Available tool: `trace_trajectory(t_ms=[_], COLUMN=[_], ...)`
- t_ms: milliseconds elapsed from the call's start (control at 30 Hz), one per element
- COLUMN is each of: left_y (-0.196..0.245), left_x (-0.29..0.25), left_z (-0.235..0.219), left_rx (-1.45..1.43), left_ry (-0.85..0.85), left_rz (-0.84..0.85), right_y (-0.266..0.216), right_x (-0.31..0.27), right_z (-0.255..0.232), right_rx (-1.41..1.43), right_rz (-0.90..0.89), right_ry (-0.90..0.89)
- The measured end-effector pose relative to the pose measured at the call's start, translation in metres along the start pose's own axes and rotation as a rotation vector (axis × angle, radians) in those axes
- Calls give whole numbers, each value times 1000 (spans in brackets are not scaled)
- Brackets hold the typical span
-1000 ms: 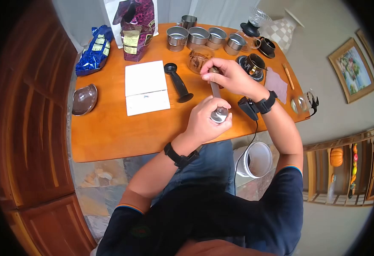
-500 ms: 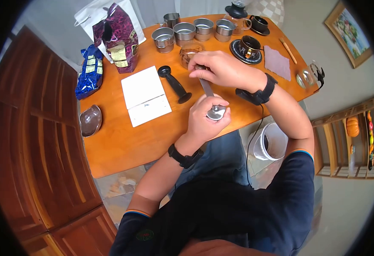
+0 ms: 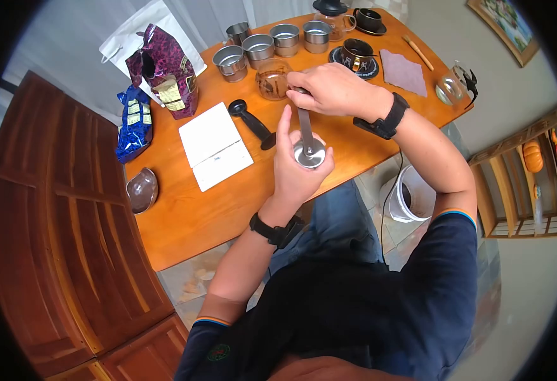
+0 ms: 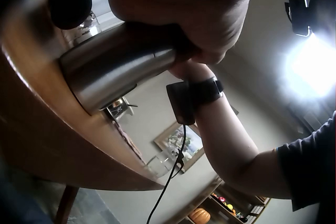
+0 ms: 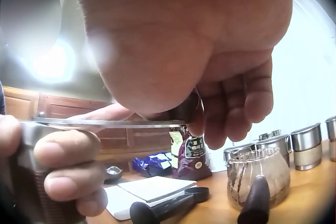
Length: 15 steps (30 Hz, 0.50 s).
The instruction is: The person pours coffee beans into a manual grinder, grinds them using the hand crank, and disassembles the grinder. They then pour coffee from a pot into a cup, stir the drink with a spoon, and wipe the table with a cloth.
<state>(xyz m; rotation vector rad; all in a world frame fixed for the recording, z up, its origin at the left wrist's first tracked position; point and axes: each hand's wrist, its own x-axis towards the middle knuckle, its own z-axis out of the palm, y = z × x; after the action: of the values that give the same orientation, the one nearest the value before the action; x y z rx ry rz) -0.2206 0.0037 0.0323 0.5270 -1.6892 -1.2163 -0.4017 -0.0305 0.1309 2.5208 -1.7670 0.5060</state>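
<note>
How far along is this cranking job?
The steel canister already has its lid and crank on. The left hand grips the canister and the right hand holds the crank's far end, so cranking seems in hand. The lid hides what remains inside; opening and emptying it look yet to come.

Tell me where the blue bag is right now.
In the head view, the blue bag lies at the person's left edge of the table, beside the purple bag and beyond the dark bowl.

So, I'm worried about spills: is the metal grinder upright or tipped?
Upright, or nearly: the grinder stands in the left hand, its crank arm roughly level across the top.
</note>
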Motion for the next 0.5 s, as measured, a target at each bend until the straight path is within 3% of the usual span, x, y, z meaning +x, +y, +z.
trace_trajectory(t_ms=[300, 500], left_y=[2, 1], left_x=[0, 1], left_z=[0, -1], left_rx=[20, 2], left_ry=[-7, 19], left_rz=[-5, -19], right_y=[6, 5], right_x=[-20, -46], right_z=[1, -8], right_rx=[-89, -123], right_rz=[24, 131], right_ry=[116, 91])
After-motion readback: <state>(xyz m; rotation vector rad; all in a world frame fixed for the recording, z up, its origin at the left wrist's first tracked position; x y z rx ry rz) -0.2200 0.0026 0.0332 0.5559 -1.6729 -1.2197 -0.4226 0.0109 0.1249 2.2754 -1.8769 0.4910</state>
